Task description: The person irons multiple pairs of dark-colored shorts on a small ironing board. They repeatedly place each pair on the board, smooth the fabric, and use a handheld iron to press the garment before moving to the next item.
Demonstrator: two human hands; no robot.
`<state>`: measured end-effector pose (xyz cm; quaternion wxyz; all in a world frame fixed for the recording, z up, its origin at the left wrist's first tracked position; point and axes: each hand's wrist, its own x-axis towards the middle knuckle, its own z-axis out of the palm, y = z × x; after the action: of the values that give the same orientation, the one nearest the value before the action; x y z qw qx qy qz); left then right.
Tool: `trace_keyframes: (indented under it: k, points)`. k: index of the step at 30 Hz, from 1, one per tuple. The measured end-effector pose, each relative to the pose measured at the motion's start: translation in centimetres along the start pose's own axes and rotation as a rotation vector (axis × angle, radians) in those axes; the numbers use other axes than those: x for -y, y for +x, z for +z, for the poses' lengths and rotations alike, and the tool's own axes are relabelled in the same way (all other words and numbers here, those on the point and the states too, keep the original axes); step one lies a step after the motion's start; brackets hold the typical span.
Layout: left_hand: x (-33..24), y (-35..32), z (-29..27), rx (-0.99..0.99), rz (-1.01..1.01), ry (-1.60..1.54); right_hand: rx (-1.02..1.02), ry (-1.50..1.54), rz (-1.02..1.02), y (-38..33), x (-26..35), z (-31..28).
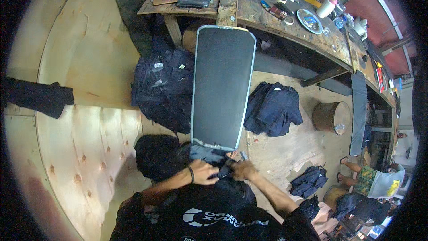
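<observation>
A long dark board with pale taped edges (223, 89) reaches away from me toward the workbench. At its near end, dark cloth (209, 155) is bunched against my body. My left hand (204, 172), with a dark band on the wrist, is closed on this cloth. To the right, my right hand (244, 169) is curled at the same cloth, its fingertips partly hidden. A small pale object sticks up beside its fingers, too small to name.
Piles of dark garments lie left (162, 91) and right (274, 109) of the board. A brown drum (331, 117) stands farther right. The cluttered wooden workbench (254, 13) holds a plate (310, 21), tape rolls and bottles. Another person (379, 181) sits at far right.
</observation>
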<state>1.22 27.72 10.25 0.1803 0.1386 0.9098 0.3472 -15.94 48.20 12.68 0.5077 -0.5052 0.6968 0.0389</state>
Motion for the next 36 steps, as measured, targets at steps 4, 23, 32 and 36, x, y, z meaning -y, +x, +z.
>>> trace_keyframes:
  k: [4, 23, 32, 36]
  points:
    - [0.1, 0.7, -8.0, -0.626, 0.029, 0.38, -0.111, 0.22, 0.084, -1.0, -3.3, -4.0]
    - [5.3, 11.2, -19.1, -0.735, -0.183, 0.233, -1.141, 0.374, 0.18, 3.0, -6.9, -22.3]
    - [13.9, 24.4, -20.8, -0.697, -0.057, 0.375, -0.656, 0.524, 0.552, 4.2, -4.9, -17.9]
    - [15.7, 27.7, -25.1, -0.548, -0.079, 0.358, -0.679, 0.6, 0.52, 6.6, -9.4, -20.1]
